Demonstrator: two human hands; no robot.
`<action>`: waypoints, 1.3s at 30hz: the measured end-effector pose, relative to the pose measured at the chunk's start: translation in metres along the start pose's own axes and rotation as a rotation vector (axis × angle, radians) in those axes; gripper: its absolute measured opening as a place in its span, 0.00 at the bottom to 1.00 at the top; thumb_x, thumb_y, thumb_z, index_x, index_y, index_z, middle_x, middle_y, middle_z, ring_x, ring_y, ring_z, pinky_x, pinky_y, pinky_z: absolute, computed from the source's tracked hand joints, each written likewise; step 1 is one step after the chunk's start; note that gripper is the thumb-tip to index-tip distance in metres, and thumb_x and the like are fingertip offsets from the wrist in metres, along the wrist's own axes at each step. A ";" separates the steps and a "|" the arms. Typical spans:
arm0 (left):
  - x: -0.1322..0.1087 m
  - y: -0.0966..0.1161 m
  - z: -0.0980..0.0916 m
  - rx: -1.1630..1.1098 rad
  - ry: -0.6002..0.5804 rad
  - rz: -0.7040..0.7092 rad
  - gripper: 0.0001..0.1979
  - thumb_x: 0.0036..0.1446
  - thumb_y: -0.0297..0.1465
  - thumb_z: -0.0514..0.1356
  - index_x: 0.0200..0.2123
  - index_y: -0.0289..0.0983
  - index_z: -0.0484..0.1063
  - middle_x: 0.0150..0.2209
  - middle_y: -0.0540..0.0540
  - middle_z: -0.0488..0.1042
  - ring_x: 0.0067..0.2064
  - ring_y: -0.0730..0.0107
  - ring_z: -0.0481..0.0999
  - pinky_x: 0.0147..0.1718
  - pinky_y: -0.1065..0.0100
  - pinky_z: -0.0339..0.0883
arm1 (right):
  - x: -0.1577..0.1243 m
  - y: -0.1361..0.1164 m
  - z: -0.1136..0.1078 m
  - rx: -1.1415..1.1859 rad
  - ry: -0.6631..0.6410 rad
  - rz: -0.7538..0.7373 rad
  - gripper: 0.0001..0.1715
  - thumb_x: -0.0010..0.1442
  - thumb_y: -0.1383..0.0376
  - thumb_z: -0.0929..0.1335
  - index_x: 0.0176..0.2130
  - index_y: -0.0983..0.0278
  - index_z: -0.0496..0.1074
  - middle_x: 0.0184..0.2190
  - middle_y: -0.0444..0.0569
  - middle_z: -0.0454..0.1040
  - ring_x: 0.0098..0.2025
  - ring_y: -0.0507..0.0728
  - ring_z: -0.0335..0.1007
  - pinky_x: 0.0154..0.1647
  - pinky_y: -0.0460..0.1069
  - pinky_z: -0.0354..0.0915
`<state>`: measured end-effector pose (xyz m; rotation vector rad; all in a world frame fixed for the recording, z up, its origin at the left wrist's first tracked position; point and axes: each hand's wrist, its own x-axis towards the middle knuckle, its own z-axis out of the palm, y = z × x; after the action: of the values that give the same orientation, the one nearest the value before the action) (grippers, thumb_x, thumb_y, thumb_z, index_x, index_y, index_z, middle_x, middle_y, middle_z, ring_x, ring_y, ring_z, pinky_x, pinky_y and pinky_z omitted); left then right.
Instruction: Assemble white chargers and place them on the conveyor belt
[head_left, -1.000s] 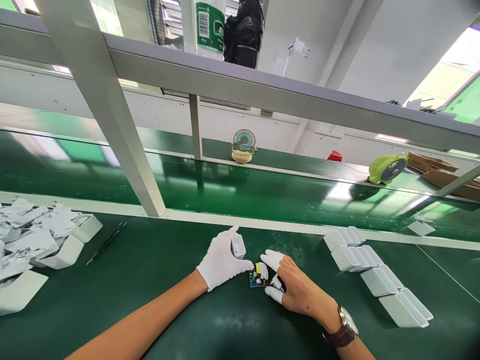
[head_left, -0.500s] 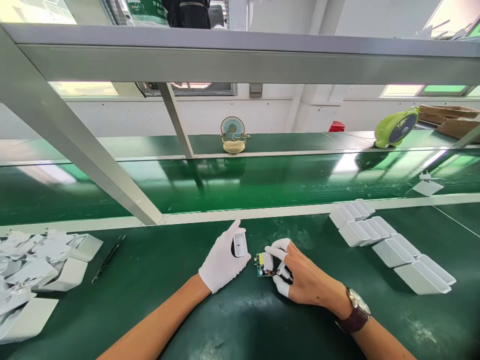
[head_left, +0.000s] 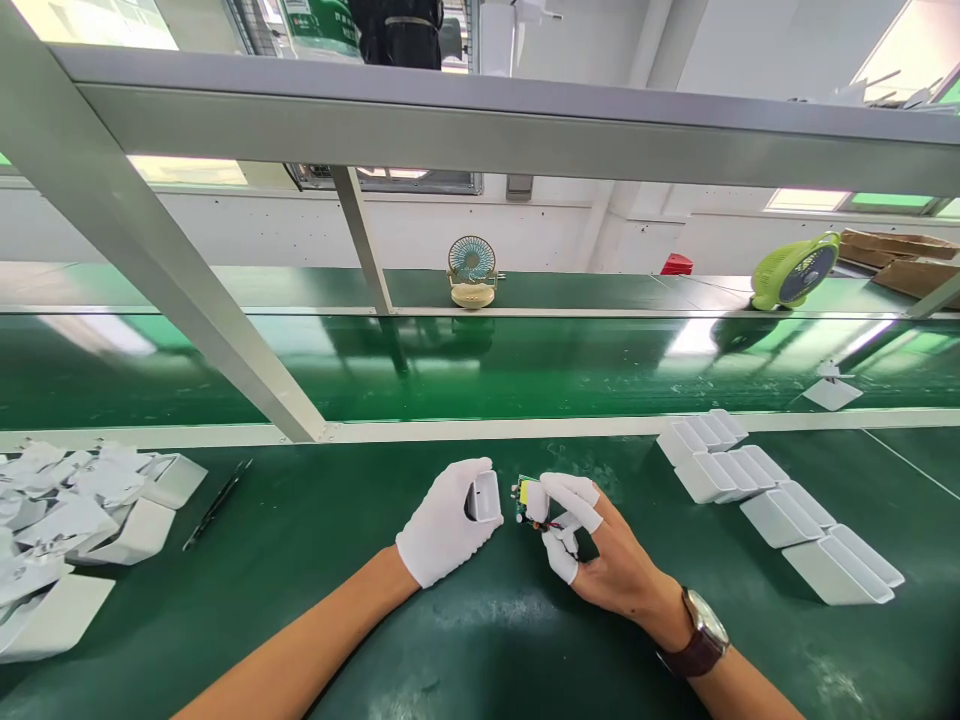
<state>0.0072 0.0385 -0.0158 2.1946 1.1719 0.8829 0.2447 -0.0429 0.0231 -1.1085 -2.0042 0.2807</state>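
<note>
It was judged that the circuit board (head_left: 528,497) might be tipped or knocked against the rim of the white housing (head_left: 487,497), since it seemed to be pinched at one end only by the right hand (head_left: 611,555). The hands were held apart, and the housing was clasped in the gloved left hand (head_left: 444,525). The board was held at ten o'clock from the right palm, just beside the housing at its three o'clock, without contact.

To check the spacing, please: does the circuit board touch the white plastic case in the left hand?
Apart. The head view shows a narrow strip of green tabletop between the circuit board and the white plastic case in the left hand.
</note>
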 end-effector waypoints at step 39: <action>-0.002 -0.003 0.001 0.070 -0.037 0.487 0.40 0.57 0.19 0.57 0.69 0.45 0.46 0.54 0.39 0.70 0.55 0.55 0.70 0.54 0.51 0.70 | 0.004 -0.012 0.012 -0.051 -0.056 -0.080 0.42 0.60 0.77 0.64 0.68 0.54 0.54 0.48 0.53 0.74 0.44 0.59 0.72 0.48 0.56 0.72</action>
<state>0.0055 0.0383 -0.0186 2.5945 0.6620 0.9937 0.2275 -0.0447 0.0240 -1.0593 -2.1097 0.2227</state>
